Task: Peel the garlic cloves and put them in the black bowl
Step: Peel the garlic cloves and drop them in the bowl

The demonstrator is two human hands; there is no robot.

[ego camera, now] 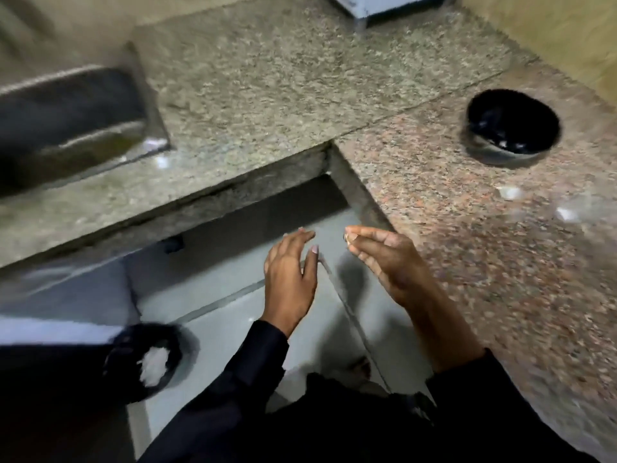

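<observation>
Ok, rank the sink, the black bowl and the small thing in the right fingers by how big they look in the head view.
1. Sink, largest, though cut off at the frame edge.
2. Black bowl.
3. Small piece pinched by the right hand, smallest; too blurred to identify.

At right in the frame the countertop (467, 262) is speckled reddish-brown granite; the upper-middle slab (267, 78) is speckled grey-beige. The black bowl (510, 128) at upper right is glossy black inside with a silvery outer wall. The sink (76, 118) at upper left is dull steel grey. The floor (233, 312) is pale grey. Both sleeves (240, 379) are black. At lower left, a black bin (147, 359) holds something white.
</observation>
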